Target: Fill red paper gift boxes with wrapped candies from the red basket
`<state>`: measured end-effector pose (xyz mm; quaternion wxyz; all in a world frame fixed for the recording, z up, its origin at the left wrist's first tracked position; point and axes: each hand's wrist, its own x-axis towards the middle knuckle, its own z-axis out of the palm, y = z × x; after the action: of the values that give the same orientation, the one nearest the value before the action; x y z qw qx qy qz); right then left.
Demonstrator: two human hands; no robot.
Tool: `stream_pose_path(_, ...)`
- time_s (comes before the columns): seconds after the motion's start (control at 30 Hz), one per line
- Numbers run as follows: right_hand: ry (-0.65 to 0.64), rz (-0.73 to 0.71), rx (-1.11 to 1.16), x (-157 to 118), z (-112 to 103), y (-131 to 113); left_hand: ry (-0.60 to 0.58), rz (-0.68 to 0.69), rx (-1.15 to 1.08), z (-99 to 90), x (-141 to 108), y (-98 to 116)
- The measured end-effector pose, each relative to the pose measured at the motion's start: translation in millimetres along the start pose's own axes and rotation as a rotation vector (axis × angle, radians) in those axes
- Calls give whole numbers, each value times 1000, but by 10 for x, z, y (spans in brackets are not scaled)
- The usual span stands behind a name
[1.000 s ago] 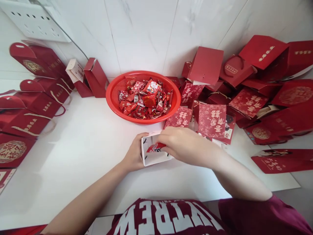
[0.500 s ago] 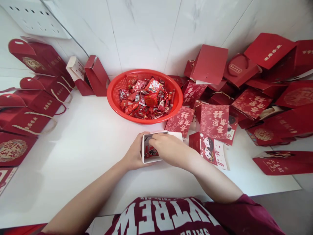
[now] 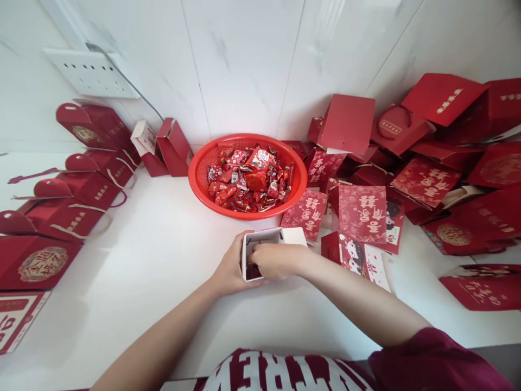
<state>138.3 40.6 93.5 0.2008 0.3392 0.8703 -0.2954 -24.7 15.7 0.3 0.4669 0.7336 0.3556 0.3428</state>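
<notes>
Small white open box (image 3: 264,239) on the white countertop (image 3: 154,271), just in front of the red basket (image 3: 203,163) of wrapped candies (image 3: 252,179). Mouth facing up, long axis running left to right, flap folded out to the right. Left hand (image 3: 230,269) cupped around the box's left wall, steadying it. Right hand (image 3: 277,259) dipped into the opening, fingers curled; whether pinching anything, cannot tell. Red wrapper just visible inside. Compared with half a second ago: right hand deeper in the box, wrapper mostly covered. Flat red gift boxes (image 3: 362,212) heaped to the right.
</notes>
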Motion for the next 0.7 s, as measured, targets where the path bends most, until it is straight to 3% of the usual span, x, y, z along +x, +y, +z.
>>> stream_pose_path(0.1, 25, -37, -9, -310, -241, -72, -12, -37, -37, -52, 16, 30)
stream_pose_path(0.17, 185, -56, 27, -547, -483, -53, -23, -38, -68, -94, 32, 31)
stream_pose_path(0.27, 463, 84, 13, -723, -884, 194, -49, -33, -140, -138, 43, 8)
stream_pose_path(0.37, 598, 200, -59, -553, -1188, 662, -61, -48, -192, -151, 36, -9)
stream_pose_path(0.43, 506, 229, -183, -308, -1281, 974, -66, -53, -204, -154, 30, -8)
stream_pose_path(0.53, 428, 184, -259, 63, -1244, 1275, -82, -63, -197, -164, 29, 4)
stream_pose_path(0.7, 452, 197, -352, 324, -1027, 1368, -104, -74, -192, -184, 30, -1)
